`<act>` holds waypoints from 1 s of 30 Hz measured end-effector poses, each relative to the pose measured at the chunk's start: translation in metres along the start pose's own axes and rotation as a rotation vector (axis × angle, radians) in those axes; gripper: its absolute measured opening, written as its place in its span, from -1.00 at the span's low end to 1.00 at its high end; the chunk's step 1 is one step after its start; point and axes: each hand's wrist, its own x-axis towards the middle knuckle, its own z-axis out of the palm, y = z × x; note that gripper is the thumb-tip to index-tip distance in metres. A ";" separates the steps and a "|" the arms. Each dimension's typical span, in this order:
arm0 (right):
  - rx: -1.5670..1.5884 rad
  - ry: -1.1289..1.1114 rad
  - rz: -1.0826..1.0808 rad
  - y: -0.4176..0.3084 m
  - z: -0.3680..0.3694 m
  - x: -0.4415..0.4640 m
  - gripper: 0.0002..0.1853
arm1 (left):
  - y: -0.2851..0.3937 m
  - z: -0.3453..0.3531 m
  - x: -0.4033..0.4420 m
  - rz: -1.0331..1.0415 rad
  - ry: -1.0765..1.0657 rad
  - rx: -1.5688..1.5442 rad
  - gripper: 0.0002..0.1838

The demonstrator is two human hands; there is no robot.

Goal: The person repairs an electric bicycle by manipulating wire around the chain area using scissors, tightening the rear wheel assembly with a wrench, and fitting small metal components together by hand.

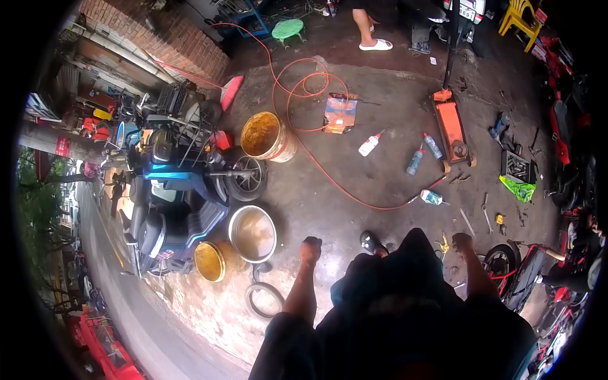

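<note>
My left hand (pixel 310 250) hangs over the floor with its fingers curled in, and nothing shows in it. The wide metal basin (pixel 275 235) of cloudy water is the nearest thing on its left. On the other side, my right hand (pixel 463 244) is also curled closed, with nothing visible in it. Just left of it a yellow tool (pixel 444 243) appears to lie on the floor, apart from the fingers. My dark shoe (pixel 369 242) shows between the hands. Ahead lies a white bottle with a blue-green label (pixel 432 197).
An orange floor jack (pixel 451 126) stands ahead, by two spray cans (pixel 415 161). A red hose (pixel 329 174) loops over the floor. Left are a large bucket (pixel 285 149), a yellow bucket (pixel 221 261), a tyre (pixel 250 301) and a blue motorbike (pixel 168 174). Another person's leg (pixel 363 26) is farther back.
</note>
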 end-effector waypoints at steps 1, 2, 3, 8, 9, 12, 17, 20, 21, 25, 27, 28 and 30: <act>0.030 -0.011 0.030 -0.022 0.002 0.010 -0.90 | 0.025 -0.023 0.039 0.080 -0.072 0.078 -0.79; 0.063 -0.015 0.057 -0.050 0.005 0.016 -0.90 | 0.051 -0.038 0.072 -0.011 0.007 -0.148 -0.78; 0.012 -0.014 0.034 -0.080 0.011 0.016 -0.90 | 0.076 -0.051 0.100 -0.098 0.087 -0.373 -0.76; -0.083 -0.058 -0.044 -0.178 0.047 0.053 -0.91 | 0.144 -0.114 0.201 -0.141 0.066 -0.666 -0.69; -0.097 -0.085 -0.048 -0.189 0.055 0.070 -0.91 | 0.144 -0.125 0.214 -0.110 0.057 -0.616 -0.68; -0.646 -0.258 -0.523 -0.223 0.063 0.135 -0.88 | 0.082 -0.110 0.253 0.046 0.179 -0.422 -0.67; -0.887 -0.258 -0.652 -0.219 0.093 0.328 -0.85 | -0.025 -0.099 0.212 -0.343 0.219 -0.395 -0.86; -0.819 -0.311 -0.732 -0.302 0.127 0.372 -0.88 | -0.113 -0.035 0.134 -0.524 -0.062 -0.006 -0.85; -0.733 -0.317 -0.770 -0.332 0.137 0.374 -0.89 | -0.110 -0.045 0.116 -0.757 -0.096 -0.183 -0.83; -0.382 -0.283 -0.368 -0.559 0.215 0.294 -0.88 | -0.107 -0.062 0.121 -0.785 -0.126 -0.253 -0.90; -0.312 -0.301 -0.387 -0.632 0.250 0.271 -0.85 | -0.117 -0.065 0.139 -0.696 -0.105 -0.297 -0.89; -0.307 -0.312 -0.509 -0.642 0.266 0.285 -0.83 | -0.124 -0.071 0.166 -0.572 -0.075 -0.282 -0.88; -0.294 -0.325 -0.755 -0.664 0.295 0.312 -0.80 | -0.130 -0.084 0.234 -0.694 0.010 -0.355 -0.89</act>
